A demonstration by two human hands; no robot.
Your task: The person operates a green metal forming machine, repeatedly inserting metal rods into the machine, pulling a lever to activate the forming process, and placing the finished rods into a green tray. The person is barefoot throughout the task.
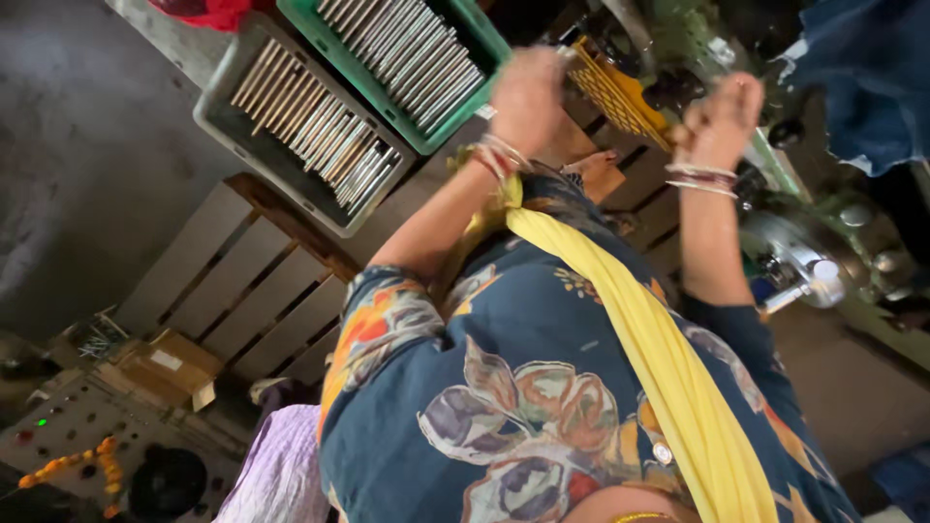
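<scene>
Two hands raised at a yellow tray.
The yellow tray (620, 97) is gripped by the left hand (528, 97) and the right hand (722, 121); rod-filled crates (387, 87) are seen at far left.

My left hand (528, 97) is motion-blurred and hides its own fingers, my right hand (722, 116) covers part of the yellow comb-like thing (615, 92), and the green crate (426, 58) is cut by the top edge.
</scene>
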